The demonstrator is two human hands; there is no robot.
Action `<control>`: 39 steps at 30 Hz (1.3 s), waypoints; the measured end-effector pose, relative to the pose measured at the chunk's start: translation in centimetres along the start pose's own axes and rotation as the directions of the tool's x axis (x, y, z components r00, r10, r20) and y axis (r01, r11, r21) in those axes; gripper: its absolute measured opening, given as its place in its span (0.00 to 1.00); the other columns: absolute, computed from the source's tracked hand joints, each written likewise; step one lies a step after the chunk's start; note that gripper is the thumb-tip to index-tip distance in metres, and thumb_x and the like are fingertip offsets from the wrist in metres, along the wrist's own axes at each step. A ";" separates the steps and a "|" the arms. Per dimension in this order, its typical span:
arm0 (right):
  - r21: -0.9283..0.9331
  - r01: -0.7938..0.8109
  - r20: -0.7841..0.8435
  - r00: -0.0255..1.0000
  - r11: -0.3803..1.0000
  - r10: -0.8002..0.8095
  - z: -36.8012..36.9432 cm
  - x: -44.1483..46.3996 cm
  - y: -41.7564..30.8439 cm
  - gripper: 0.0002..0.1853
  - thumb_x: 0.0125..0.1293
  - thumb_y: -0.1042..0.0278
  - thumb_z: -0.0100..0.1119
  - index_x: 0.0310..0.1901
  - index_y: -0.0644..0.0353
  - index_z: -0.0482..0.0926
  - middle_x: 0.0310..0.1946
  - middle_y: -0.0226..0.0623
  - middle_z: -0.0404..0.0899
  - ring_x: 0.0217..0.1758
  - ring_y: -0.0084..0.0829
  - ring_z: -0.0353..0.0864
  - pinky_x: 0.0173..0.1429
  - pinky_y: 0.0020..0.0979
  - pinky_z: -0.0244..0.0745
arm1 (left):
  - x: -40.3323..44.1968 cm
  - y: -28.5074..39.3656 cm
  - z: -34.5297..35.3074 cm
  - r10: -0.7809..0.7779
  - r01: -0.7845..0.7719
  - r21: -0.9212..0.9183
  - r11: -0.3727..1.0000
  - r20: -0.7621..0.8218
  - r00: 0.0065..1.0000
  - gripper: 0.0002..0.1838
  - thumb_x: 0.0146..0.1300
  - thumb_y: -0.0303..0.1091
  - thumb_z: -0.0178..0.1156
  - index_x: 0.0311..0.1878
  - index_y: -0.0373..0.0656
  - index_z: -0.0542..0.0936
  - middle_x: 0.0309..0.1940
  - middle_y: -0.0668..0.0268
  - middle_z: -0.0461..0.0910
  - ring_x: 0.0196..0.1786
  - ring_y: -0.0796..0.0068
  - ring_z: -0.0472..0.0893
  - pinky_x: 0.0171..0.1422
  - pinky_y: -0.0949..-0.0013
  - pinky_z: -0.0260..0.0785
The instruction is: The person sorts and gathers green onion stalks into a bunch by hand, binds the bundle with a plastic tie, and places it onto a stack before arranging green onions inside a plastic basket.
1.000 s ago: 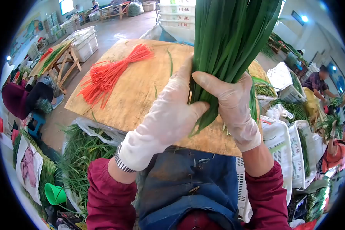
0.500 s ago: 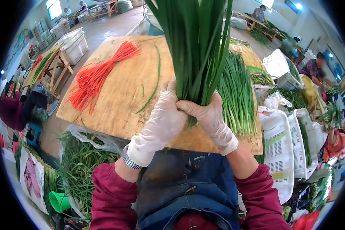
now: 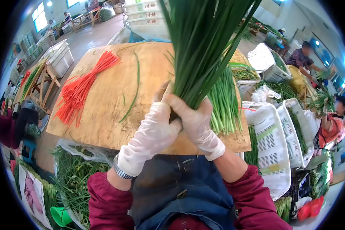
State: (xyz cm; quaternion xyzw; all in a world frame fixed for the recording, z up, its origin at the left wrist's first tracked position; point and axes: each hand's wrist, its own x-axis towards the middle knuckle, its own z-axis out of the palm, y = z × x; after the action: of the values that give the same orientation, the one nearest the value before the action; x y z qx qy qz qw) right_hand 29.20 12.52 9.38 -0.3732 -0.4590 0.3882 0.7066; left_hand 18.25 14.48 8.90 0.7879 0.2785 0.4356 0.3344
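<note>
Upright in front of me is a thick bunch of green garlic chives (image 3: 203,53), fanning out at the top and leaning to the right. My left hand (image 3: 155,126), in a white glove, is closed around its lower end from the left. From the other side my right hand (image 3: 193,119), gloved too, grips the same bunch with the thumb laid across it. The fingers hide the stem ends. A pile of chives (image 3: 224,101) lies on the wooden board (image 3: 103,126), right of my hands. Toward the board's left side is a bundle of red ties (image 3: 80,88).
Loose leaves (image 3: 134,88) lie on the board. Below its left edge is a plastic bag of greens (image 3: 78,168). White crates (image 3: 270,149) stand on the right. A co-worker (image 3: 331,124) sits beyond them. Stacked crates (image 3: 145,17) stand behind the board.
The bunch now tilts further right, and my right hand has turned, its thumb higher on the stems. The view has shifted, so the board and red ties appear further left.
</note>
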 end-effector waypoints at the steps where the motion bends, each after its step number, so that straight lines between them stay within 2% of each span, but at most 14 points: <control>1: -0.058 0.039 -0.025 0.999 0.998 -0.041 -0.1 0.5 -1.2 0.19 0.53 0.73 0.67 0.46 0.62 0.73 0.37 0.29 0.78 0.37 0.19 0.75 0.42 0.23 0.73 | 0.7 1.1 -0.1 -0.026 0.026 -0.030 0.999 0.010 1.000 0.34 0.49 0.19 0.56 0.63 0.35 0.61 0.57 0.53 0.65 0.60 0.61 0.66 0.59 0.66 0.63; 2: -0.176 0.060 -0.053 0.996 0.983 -0.071 -0.3 1.3 -2.8 0.14 0.55 0.71 0.65 0.43 0.63 0.75 0.34 0.29 0.78 0.35 0.19 0.75 0.39 0.22 0.73 | 1.9 2.7 -0.6 -0.074 0.075 -0.006 0.997 0.062 0.995 0.36 0.50 0.23 0.59 0.64 0.34 0.59 0.57 0.53 0.65 0.58 0.64 0.68 0.56 0.66 0.65; 5: -0.130 -0.103 -0.077 0.993 0.986 0.094 -2.2 3.9 -7.5 0.11 0.55 0.70 0.65 0.37 0.65 0.77 0.28 0.32 0.78 0.26 0.21 0.77 0.30 0.24 0.76 | 5.3 4.9 -0.1 -0.072 0.076 -0.020 0.997 0.158 0.985 0.36 0.53 0.33 0.59 0.65 0.33 0.59 0.54 0.52 0.69 0.53 0.64 0.72 0.53 0.69 0.67; 8: -0.093 -0.189 -0.052 0.981 0.978 0.185 -6.1 7.0 -9.1 0.12 0.56 0.66 0.64 0.35 0.67 0.78 0.25 0.36 0.79 0.22 0.26 0.78 0.26 0.25 0.76 | 8.6 5.1 1.9 -0.049 0.120 -0.294 0.948 0.238 0.970 0.38 0.58 0.42 0.59 0.67 0.33 0.57 0.52 0.55 0.72 0.52 0.68 0.74 0.50 0.69 0.70; 11: -0.004 -0.374 -0.081 0.925 0.928 0.372 -10.3 9.6 -8.8 0.12 0.57 0.64 0.63 0.33 0.66 0.78 0.23 0.39 0.78 0.20 0.28 0.78 0.23 0.25 0.75 | 10.7 2.8 5.1 -0.115 0.193 -0.371 0.908 0.222 0.968 0.35 0.60 0.42 0.58 0.65 0.31 0.60 0.54 0.56 0.72 0.52 0.68 0.74 0.48 0.71 0.71; 13: -0.011 -0.482 -0.166 0.865 0.876 0.474 -13.0 10.8 -7.5 0.12 0.58 0.63 0.63 0.32 0.66 0.78 0.23 0.39 0.78 0.20 0.29 0.78 0.23 0.26 0.75 | 10.5 2.6 6.2 -0.216 0.357 -0.450 0.819 0.335 0.917 0.31 0.61 0.41 0.56 0.62 0.29 0.65 0.53 0.56 0.73 0.51 0.68 0.75 0.42 0.71 0.73; 15: -0.135 -0.514 -0.239 0.846 0.847 0.476 -14.9 11.2 -6.0 0.15 0.55 0.61 0.66 0.30 0.67 0.77 0.22 0.39 0.78 0.19 0.30 0.78 0.23 0.28 0.75 | 10.3 0.7 7.9 -0.291 0.461 -0.437 0.773 0.402 0.868 0.29 0.62 0.40 0.55 0.60 0.28 0.66 0.52 0.55 0.74 0.51 0.67 0.76 0.40 0.71 0.74; 21: -0.139 -0.651 -0.264 0.751 0.747 0.605 -17.9 12.1 -0.9 0.15 0.54 0.62 0.67 0.34 0.66 0.76 0.23 0.40 0.78 0.19 0.31 0.77 0.22 0.32 0.77 | 8.6 -3.8 9.1 -0.512 0.611 -0.403 0.682 0.335 0.791 0.24 0.63 0.38 0.52 0.57 0.28 0.69 0.49 0.52 0.75 0.47 0.64 0.79 0.35 0.71 0.74; 27: -0.178 -0.561 -0.257 0.819 0.808 0.512 -17.2 11.9 2.5 0.15 0.51 0.67 0.67 0.36 0.70 0.77 0.26 0.43 0.80 0.22 0.31 0.79 0.25 0.31 0.77 | 7.0 -6.4 8.7 -0.693 0.742 -0.341 0.578 0.274 0.666 0.22 0.62 0.35 0.53 0.55 0.29 0.70 0.45 0.54 0.76 0.38 0.71 0.80 0.26 0.74 0.70; 28: -0.313 -0.496 -0.337 0.855 0.810 0.394 -17.5 12.1 4.1 0.21 0.49 0.63 0.69 0.38 0.72 0.76 0.33 0.48 0.80 0.29 0.34 0.81 0.32 0.34 0.77 | 6.7 -6.9 8.7 -0.707 0.749 -0.329 0.575 0.260 0.657 0.21 0.62 0.35 0.53 0.55 0.29 0.70 0.45 0.54 0.77 0.35 0.72 0.80 0.25 0.74 0.70; 32: -0.600 -0.559 -0.436 0.828 0.572 0.353 -17.1 12.4 4.4 0.29 0.47 0.52 0.68 0.38 0.76 0.75 0.35 0.53 0.79 0.38 0.43 0.80 0.44 0.37 0.72 | 5.9 -7.6 9.1 -0.711 0.725 -0.318 0.611 0.185 0.679 0.20 0.63 0.35 0.53 0.53 0.30 0.72 0.40 0.57 0.78 0.28 0.75 0.79 0.21 0.75 0.68; 35: -0.644 -0.537 -0.489 0.837 0.545 0.247 -15.6 11.4 2.7 0.30 0.48 0.51 0.68 0.38 0.76 0.75 0.35 0.54 0.79 0.39 0.45 0.80 0.44 0.39 0.72 | 5.7 -6.6 9.3 -0.730 0.735 -0.208 0.645 0.115 0.674 0.21 0.61 0.41 0.55 0.49 0.31 0.74 0.35 0.54 0.80 0.32 0.68 0.81 0.31 0.67 0.72; 36: -0.660 -0.532 -0.479 0.842 0.530 0.247 -15.6 11.3 2.6 0.32 0.49 0.48 0.66 0.40 0.76 0.74 0.38 0.57 0.78 0.43 0.46 0.79 0.46 0.40 0.70 | 5.6 -7.3 9.7 -0.701 0.702 -0.149 0.696 0.074 0.710 0.24 0.60 0.44 0.56 0.49 0.31 0.74 0.39 0.49 0.79 0.41 0.60 0.80 0.44 0.64 0.72; 39: -0.780 -0.399 -0.431 0.901 0.482 0.048 -15.3 10.5 2.3 0.34 0.51 0.47 0.64 0.43 0.77 0.72 0.41 0.58 0.77 0.46 0.47 0.77 0.50 0.39 0.69 | 5.0 -7.8 10.3 -0.700 0.700 -0.125 0.703 0.051 0.712 0.26 0.59 0.45 0.57 0.51 0.30 0.73 0.43 0.45 0.78 0.47 0.54 0.78 0.54 0.62 0.67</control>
State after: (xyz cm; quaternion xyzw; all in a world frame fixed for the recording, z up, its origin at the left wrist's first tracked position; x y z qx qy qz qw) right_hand 46.03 20.26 6.56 -0.7916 -0.4015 0.1284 0.4424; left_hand 28.40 20.02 1.35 0.5988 0.5264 0.2939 0.5271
